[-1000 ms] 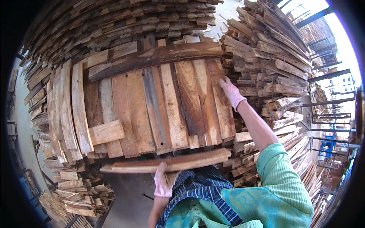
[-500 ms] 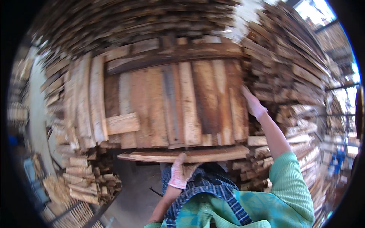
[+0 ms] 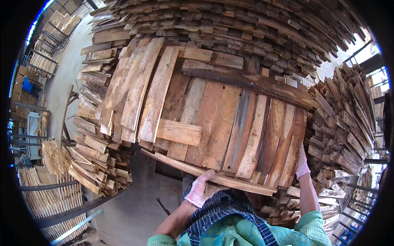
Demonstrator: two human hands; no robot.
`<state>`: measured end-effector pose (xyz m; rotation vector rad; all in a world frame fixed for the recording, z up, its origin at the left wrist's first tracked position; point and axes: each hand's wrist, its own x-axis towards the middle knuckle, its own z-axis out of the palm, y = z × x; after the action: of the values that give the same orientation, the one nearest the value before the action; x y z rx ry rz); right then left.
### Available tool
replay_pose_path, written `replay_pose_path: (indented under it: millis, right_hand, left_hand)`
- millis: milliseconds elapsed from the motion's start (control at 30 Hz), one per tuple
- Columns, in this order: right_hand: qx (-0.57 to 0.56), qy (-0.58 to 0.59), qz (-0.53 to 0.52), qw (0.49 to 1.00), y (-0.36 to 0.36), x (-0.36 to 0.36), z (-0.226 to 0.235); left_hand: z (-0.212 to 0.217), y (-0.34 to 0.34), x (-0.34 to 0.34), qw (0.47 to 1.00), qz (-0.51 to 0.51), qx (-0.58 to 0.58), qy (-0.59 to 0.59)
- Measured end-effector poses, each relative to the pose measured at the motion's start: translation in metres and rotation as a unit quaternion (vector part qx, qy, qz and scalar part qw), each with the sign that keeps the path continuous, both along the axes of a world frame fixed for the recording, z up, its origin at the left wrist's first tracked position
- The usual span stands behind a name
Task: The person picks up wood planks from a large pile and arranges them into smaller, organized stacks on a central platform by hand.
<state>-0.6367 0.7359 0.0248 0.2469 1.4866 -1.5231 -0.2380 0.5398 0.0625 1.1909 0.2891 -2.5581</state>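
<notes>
Swinging left since a moment ago, the view is now taking in more of the woodpile's left side, and both gloved hands are staying on the load. Left hand (image 3: 200,189) is curling its fingers over the near edge of the long board (image 3: 213,175). Right hand (image 3: 302,160), fingers together, is pressing flat against the upright planks (image 3: 230,131) on the right. Judging by this, they are steadying the stack; shifting it next calls for an even lift.
</notes>
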Motion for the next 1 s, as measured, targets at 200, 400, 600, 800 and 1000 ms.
replay_pose_path:
  millis: [200,400,600,800,1000]
  right_hand:
    - [0.079,0.102,-0.014,0.992,0.013,-0.006,-0.028]
    - [0.098,0.097,-0.033,0.990,0.019,-0.019,-0.035]
    - [0.103,0.063,-0.006,0.993,0.010,-0.025,-0.034]
    - [0.256,0.384,0.114,0.880,0.031,-0.035,-0.071]
    - [0.108,0.610,0.446,0.647,-0.032,0.088,0.067]
  left_hand:
    - [-0.022,-0.003,-0.002,0.998,-0.031,-0.052,0.001]
    - [0.005,0.039,0.013,0.994,-0.095,-0.053,-0.034]
    - [-0.019,0.020,-0.015,0.990,-0.102,-0.076,0.059]
    - [-0.004,0.030,-0.015,0.996,-0.034,0.047,0.075]
    - [0.006,0.061,0.036,0.995,-0.063,0.006,0.074]
